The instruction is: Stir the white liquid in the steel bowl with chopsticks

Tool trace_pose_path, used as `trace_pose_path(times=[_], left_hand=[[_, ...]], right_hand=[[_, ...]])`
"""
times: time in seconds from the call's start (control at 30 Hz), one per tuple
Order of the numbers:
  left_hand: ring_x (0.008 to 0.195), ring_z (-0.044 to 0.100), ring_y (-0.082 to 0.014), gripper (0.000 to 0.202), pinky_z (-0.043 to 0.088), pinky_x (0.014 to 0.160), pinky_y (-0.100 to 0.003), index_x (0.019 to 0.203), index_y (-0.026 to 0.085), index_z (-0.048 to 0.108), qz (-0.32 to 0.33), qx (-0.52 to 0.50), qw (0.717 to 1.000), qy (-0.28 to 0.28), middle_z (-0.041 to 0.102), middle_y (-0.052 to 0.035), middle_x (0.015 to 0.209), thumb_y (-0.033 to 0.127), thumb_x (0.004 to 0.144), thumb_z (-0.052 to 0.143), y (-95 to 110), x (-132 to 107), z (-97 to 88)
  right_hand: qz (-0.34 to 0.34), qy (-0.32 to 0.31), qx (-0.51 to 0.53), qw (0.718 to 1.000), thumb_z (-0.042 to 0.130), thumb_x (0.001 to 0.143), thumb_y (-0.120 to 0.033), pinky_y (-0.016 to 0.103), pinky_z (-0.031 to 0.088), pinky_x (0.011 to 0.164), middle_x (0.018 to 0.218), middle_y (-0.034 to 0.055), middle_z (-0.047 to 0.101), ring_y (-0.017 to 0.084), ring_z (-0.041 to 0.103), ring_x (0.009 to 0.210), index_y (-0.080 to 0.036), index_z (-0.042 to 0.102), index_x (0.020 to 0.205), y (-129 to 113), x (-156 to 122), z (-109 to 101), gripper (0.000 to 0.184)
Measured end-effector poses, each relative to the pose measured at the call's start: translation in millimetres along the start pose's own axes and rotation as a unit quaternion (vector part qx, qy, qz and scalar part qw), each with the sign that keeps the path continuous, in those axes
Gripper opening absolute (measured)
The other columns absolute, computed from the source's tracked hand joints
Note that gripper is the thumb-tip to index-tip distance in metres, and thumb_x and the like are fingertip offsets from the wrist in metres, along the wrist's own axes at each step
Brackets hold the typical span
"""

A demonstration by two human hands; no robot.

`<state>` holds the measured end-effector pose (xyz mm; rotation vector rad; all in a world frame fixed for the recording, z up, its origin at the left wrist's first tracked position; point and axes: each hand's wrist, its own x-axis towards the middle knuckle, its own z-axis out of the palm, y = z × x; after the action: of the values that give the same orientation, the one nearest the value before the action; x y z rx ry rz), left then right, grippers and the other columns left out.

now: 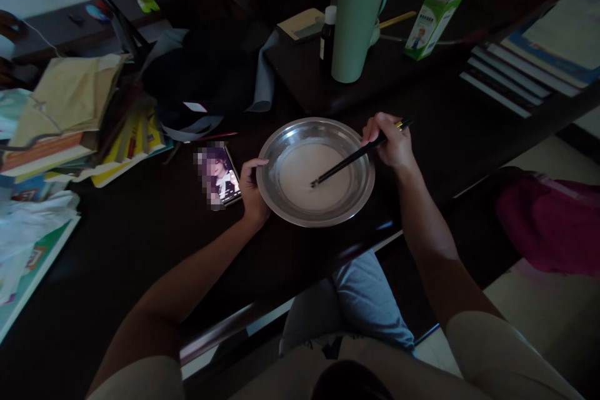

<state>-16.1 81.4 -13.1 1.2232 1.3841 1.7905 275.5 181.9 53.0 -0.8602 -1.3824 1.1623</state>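
Observation:
A wide metal bowl (315,221) stands on the dark table in front of me, with a pale, creamy liquid (304,169) in it. My left hand (254,190) grips the bowl's left rim, thumb over the edge and the other fingers hidden beneath. In my right hand (391,140), above the right rim, are black chopsticks (359,153), slanting down to the left. Their tips meet the liquid near the middle of the bowl. Just left of my left hand lies a phone (224,178) with its screen lit, partly blurred out.
Behind the bowl stand a tall green tumbler (360,19), a small dark bottle (327,37) and a green-white box (429,25). Piled books and papers (65,106) fill the left side. More stacked books (529,69) lie at the right, and a dark cloth bag (201,69) sits behind the phone.

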Motion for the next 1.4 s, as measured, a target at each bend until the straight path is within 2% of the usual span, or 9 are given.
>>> trace_pose_path(times=[0.17,0.43,0.53,0.67,0.9,1.0,1.13,1.23,1.4], left_hand=[[0.084,0.066,-0.0172,0.026,0.055,0.078,-0.031,0.097,0.028,0.073,-0.007,0.000,1.000,-0.004,0.070,0.0011,0.092,0.035,0.080,0.090,-0.2,-0.4,-0.1],[0.084,0.066,-0.0172,0.025,0.055,0.078,-0.032,0.097,0.028,0.072,-0.002,0.003,1.000,-0.006,0.069,0.0013,0.092,0.033,0.080,0.089,0.4,-0.3,0.0],[0.086,0.066,-0.0177,0.025,0.054,0.079,-0.032,0.098,0.028,0.072,-0.006,0.003,1.000,-0.009,0.069,0.0010,0.093,0.031,0.080,0.089,-0.1,-0.2,-0.7],[0.087,0.066,-0.0180,0.023,0.054,0.080,-0.032,0.098,0.028,0.073,0.003,0.003,1.000,-0.003,0.070,0.0010,0.094,0.030,0.080,0.088,-0.7,-0.3,-0.6],[0.087,0.067,-0.0177,0.026,0.055,0.080,-0.032,0.098,0.028,0.074,-0.002,0.000,1.000,-0.002,0.071,0.0014,0.095,0.029,0.078,0.090,-1.5,-0.4,-0.2],[0.085,0.067,-0.0168,0.026,0.056,0.078,-0.031,0.097,0.028,0.075,-0.006,-0.010,1.000,0.002,0.073,0.0019,0.094,0.031,0.077,0.092,-2.0,-0.2,-0.3],[0.084,0.067,-0.0155,0.027,0.056,0.078,-0.029,0.097,0.028,0.076,0.002,-0.012,1.000,0.004,0.073,0.0024,0.093,0.036,0.078,0.093,-2.7,-0.1,-0.4],[0.085,0.067,-0.0151,0.028,0.055,0.078,-0.028,0.098,0.028,0.076,0.010,-0.009,1.000,0.005,0.073,0.0027,0.093,0.037,0.079,0.093,-2.7,-0.3,-0.2],[0.083,0.067,-0.0155,0.026,0.056,0.077,-0.029,0.097,0.028,0.075,0.011,-0.018,1.000,-0.004,0.072,0.0026,0.092,0.035,0.079,0.093,-3.3,-0.1,-0.3]], right_hand=[[0.020,-0.068,-0.040,0.997,0.076,0.078,-0.084,0.032,0.039,0.049,0.059,0.0008,0.068,0.015,0.058,0.055,-0.026,0.065,0.059,-3.1,-5.8,0.1,0.062],[-0.001,0.008,-0.015,1.000,0.070,0.081,-0.087,0.032,0.037,0.047,0.054,-0.0008,0.056,0.014,0.056,0.053,-0.026,0.055,0.057,2.3,0.8,-1.1,0.068],[0.000,-0.025,-0.003,1.000,0.070,0.083,-0.085,0.033,0.041,0.048,0.052,-0.0009,0.056,0.014,0.053,0.050,-0.026,0.053,0.055,1.8,-1.8,-3.1,0.068],[0.008,-0.073,-0.028,0.997,0.077,0.080,-0.082,0.031,0.040,0.049,0.060,0.0000,0.065,0.014,0.058,0.054,-0.025,0.066,0.061,-0.4,-5.1,-1.4,0.061],[-0.021,0.020,0.027,0.999,0.074,0.081,-0.083,0.032,0.035,0.048,0.054,-0.0008,0.057,0.013,0.052,0.051,-0.026,0.060,0.055,1.6,3.5,-0.4,0.064],[-0.014,-0.005,0.035,0.999,0.071,0.082,-0.084,0.034,0.042,0.051,0.051,-0.0014,0.054,0.014,0.051,0.049,-0.026,0.055,0.053,1.0,2.4,-2.5,0.067],[0.001,-0.072,-0.002,0.997,0.077,0.080,-0.081,0.032,0.044,0.051,0.057,0.0006,0.065,0.015,0.059,0.054,-0.025,0.065,0.059,0.6,-2.2,-2.4,0.061],[-0.009,-0.049,-0.005,0.999,0.078,0.080,-0.080,0.029,0.039,0.047,0.062,0.0015,0.068,0.014,0.061,0.056,-0.024,0.067,0.062,2.7,-1.1,-1.9,0.060],[-0.013,-0.004,0.049,0.999,0.077,0.081,-0.081,0.026,0.033,0.040,0.056,-0.0009,0.059,0.011,0.052,0.048,-0.024,0.060,0.059,4.9,5.2,-6.0,0.063]])
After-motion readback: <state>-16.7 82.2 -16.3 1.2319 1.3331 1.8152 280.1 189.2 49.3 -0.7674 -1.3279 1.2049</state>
